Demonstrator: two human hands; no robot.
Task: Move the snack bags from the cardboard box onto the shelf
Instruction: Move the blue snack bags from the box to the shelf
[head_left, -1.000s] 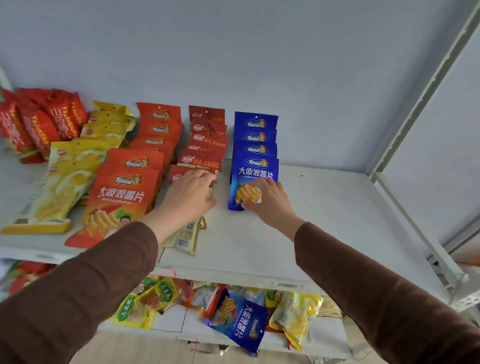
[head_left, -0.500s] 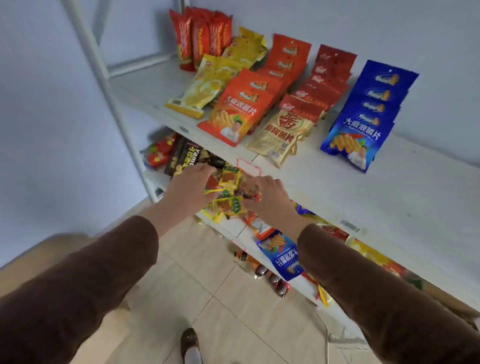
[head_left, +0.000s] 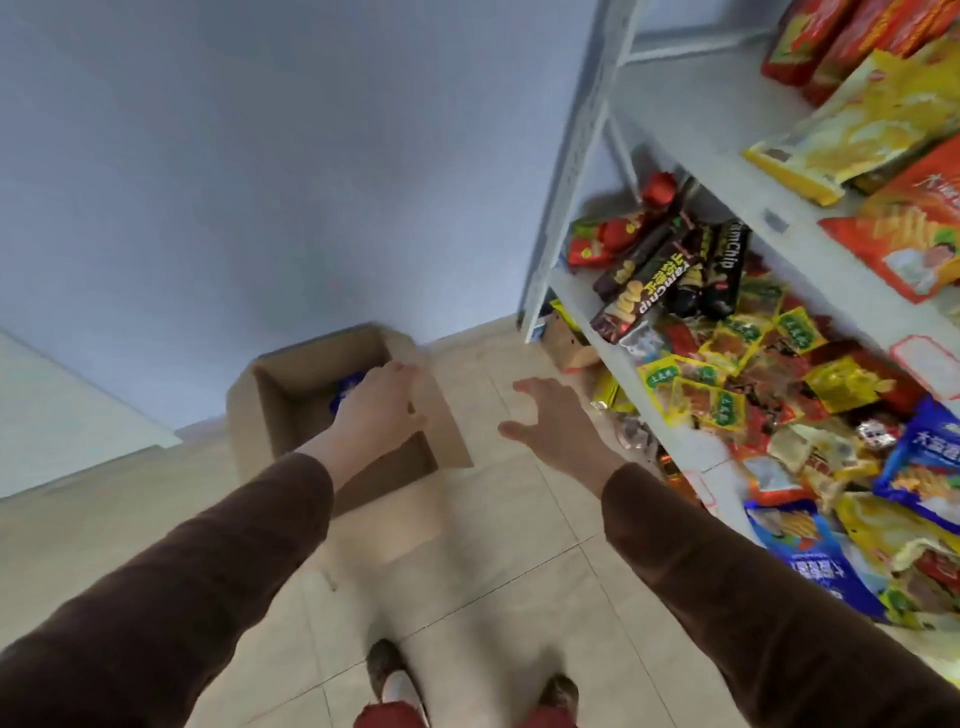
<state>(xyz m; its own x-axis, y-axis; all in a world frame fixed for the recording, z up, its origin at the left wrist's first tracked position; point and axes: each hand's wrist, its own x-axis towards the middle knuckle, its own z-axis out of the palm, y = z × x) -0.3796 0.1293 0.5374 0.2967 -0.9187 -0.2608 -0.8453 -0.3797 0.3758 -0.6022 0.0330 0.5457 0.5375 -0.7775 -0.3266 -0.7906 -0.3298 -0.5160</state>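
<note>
While both sleeves reached forward, the right hand (head_left: 558, 422) hung over the floor (head_left: 493, 545), fingers spread, holding nothing. Farther off, the left hand (head_left: 382, 410), loosely open and empty, hovered above the box (head_left: 270, 410), where a blue bag (head_left: 347, 391) lay. Bags crowded the shelf (head_left: 779, 218) at right.

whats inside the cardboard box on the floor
A bit of a blue snack bag shows inside the cardboard box. The left hand reaching over it covers most of the inside, so how many bags remain cannot be told.
</note>
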